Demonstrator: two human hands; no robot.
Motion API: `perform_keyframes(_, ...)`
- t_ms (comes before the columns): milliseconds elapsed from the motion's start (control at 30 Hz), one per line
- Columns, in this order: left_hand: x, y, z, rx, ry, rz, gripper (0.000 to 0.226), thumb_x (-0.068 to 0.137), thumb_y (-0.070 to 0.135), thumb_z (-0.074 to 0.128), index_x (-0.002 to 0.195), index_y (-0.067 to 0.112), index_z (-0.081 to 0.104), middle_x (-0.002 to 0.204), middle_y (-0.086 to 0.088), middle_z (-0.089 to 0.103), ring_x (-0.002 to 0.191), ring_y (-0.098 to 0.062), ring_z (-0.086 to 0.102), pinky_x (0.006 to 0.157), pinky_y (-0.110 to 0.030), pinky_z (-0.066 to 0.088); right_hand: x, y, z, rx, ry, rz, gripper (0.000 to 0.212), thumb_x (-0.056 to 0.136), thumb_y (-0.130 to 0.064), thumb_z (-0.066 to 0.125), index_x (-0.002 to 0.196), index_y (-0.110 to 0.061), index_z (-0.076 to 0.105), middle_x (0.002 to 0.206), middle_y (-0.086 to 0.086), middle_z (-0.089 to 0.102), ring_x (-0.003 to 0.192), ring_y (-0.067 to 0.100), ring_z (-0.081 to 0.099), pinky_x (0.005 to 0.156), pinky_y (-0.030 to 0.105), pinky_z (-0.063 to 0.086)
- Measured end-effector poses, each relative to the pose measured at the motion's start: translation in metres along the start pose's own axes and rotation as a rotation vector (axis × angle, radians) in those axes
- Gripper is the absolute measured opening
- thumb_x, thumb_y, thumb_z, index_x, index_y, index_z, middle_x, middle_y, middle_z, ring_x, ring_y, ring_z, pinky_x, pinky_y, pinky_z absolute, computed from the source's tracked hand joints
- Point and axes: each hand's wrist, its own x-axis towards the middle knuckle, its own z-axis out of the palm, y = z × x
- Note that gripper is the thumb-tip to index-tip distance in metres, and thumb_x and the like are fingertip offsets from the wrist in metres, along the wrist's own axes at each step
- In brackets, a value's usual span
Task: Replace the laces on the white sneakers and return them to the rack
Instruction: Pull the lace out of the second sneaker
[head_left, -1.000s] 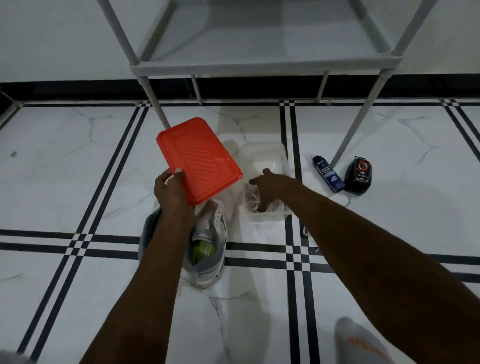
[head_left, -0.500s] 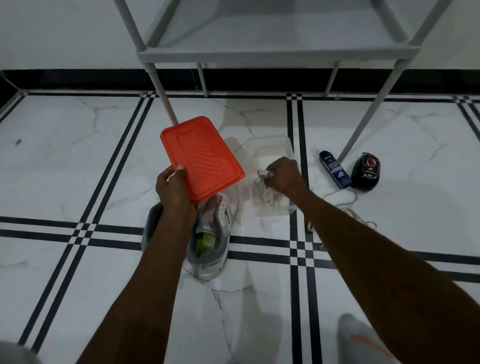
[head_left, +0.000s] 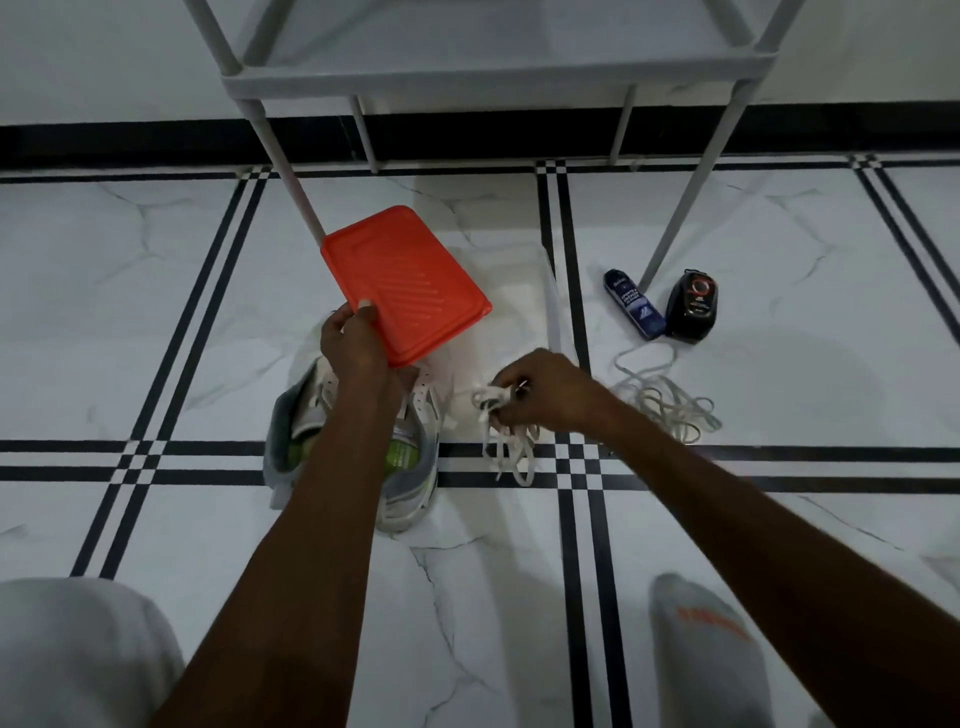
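My left hand (head_left: 356, 345) grips an orange plastic lid (head_left: 404, 283) by its near corner and holds it tilted above the floor. Under that arm two white and grey sneakers (head_left: 410, 457) with green insoles lie side by side on the tiles, partly hidden. My right hand (head_left: 540, 389) grips a bundle of white laces (head_left: 501, 441) that dangles over the near end of a clear plastic box (head_left: 524, 280). Another loose heap of white laces (head_left: 660, 400) lies on the floor to the right.
A grey rack (head_left: 493, 57) stands at the back, its legs reaching the floor. A dark blue tube (head_left: 634, 304) and a black bottle (head_left: 693, 306) lie beside the right front leg. My knee (head_left: 78, 654) and socked foot (head_left: 701, 639) are at the bottom.
My right hand has come out of the clear box toward me, lifting a bundle of white laces with it. The left hand keeps the orange lid raised.
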Motion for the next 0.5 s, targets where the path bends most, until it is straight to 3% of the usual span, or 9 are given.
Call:
perform_keyframes(67,0.001,-0.005,0.001,-0.009,-0.030,0.010,0.032,0.095,0.021,0.057,0.127,0.020,0.059,0.120,-0.010,0.070,0.102,-0.035,0.071,0.072,-0.052,0.060,-0.001,0.016,0.029,-0.109,0.048,-0.012,0.035,0.074,-0.018,0.086,0.107,-0.011,0.076,0.096,0.002,0.073,0.077,0.007,0.065,0.070,0.017,0.046)
perform_keyframes(167,0.007,-0.011,-0.001,-0.031,-0.052,0.028,0.041,0.090,0.019,0.058,0.130,0.014,0.056,0.123,-0.015,0.069,0.107,-0.039,0.070,0.067,-0.045,0.058,-0.006,0.034,0.051,-0.223,-0.015,-0.045,0.048,0.075,-0.015,0.085,0.120,-0.008,0.071,0.121,0.014,0.066,0.111,0.023,0.062,0.090,0.020,0.041)
perform_keyframes(233,0.011,-0.012,0.000,-0.034,-0.070,0.010,0.051,0.083,0.022,0.059,0.133,0.013,0.055,0.124,-0.015,0.069,0.109,-0.041,0.069,0.068,-0.044,0.057,-0.012,0.038,0.047,-0.236,-0.075,-0.048,0.055,0.075,-0.012,0.085,0.127,-0.010,0.066,0.132,0.013,0.058,0.122,0.023,0.054,0.100,0.020,0.036)
perform_keyframes(300,0.018,-0.013,-0.001,-0.021,-0.078,-0.012,0.058,0.075,0.027,0.061,0.132,0.016,0.056,0.121,-0.013,0.071,0.109,-0.040,0.069,0.067,-0.044,0.054,-0.018,0.036,0.030,-0.154,-0.100,-0.034,0.050,0.074,-0.013,0.086,0.121,-0.012,0.070,0.126,0.007,0.061,0.115,0.016,0.059,0.097,0.020,0.043)
perform_keyframes(400,0.030,-0.016,-0.001,-0.022,-0.082,-0.015,0.061,0.072,0.030,0.062,0.132,0.020,0.058,0.121,-0.010,0.072,0.110,-0.040,0.069,0.067,-0.044,0.054,-0.028,0.037,-0.014,-0.020,-0.009,0.034,0.022,0.073,-0.013,0.087,0.093,-0.007,0.079,0.087,-0.002,0.073,0.074,0.000,0.067,0.068,0.015,0.051)
perform_keyframes(433,0.031,-0.017,0.000,-0.031,-0.094,-0.010,0.061,0.073,0.029,0.061,0.133,0.019,0.058,0.121,-0.010,0.072,0.110,-0.039,0.068,0.067,-0.042,0.054,-0.031,0.043,-0.029,-0.021,0.061,0.062,0.019,0.071,-0.016,0.089,0.084,-0.007,0.079,0.079,-0.001,0.074,0.069,0.002,0.068,0.065,0.017,0.053)
perform_keyframes(500,0.033,-0.019,0.002,-0.044,-0.094,0.004,0.064,0.071,0.025,0.063,0.134,0.017,0.057,0.123,-0.010,0.072,0.111,-0.038,0.069,0.067,-0.040,0.054,-0.034,0.064,-0.053,-0.117,0.203,0.161,0.029,0.063,-0.026,0.093,0.081,-0.010,0.077,0.083,0.002,0.074,0.079,0.013,0.070,0.074,0.028,0.057)
